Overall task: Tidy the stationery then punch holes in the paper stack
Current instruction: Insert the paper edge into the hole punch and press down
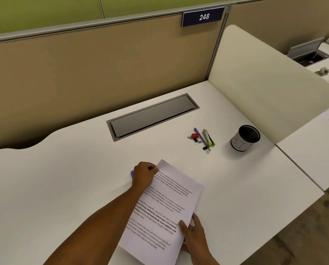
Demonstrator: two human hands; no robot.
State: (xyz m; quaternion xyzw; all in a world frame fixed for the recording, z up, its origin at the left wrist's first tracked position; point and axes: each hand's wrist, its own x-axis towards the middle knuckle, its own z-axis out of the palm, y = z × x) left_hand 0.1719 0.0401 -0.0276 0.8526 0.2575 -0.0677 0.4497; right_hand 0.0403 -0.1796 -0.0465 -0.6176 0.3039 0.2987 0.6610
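A printed paper stack (pixel 165 209) lies slanted on the white desk (pixel 64 184) near the front. My left hand (pixel 143 175) grips its upper left edge, fingers curled over a blue object (pixel 132 174) that is mostly hidden beneath. My right hand (pixel 193 234) pinches the stack's lower right edge, thumb on top. Farther back lie loose stationery: a purple pen (pixel 199 133), a green-and-grey utility knife (pixel 208 138), a red clip (pixel 194 136), paper clips (pixel 190 138) and a black binder clip (pixel 205 148).
A black mesh pen cup (pixel 245 138) with a white label stands right of the stationery. A grey cable hatch (pixel 152 116) is set into the desk at the back. A beige divider (pixel 265 83) bounds the right side.
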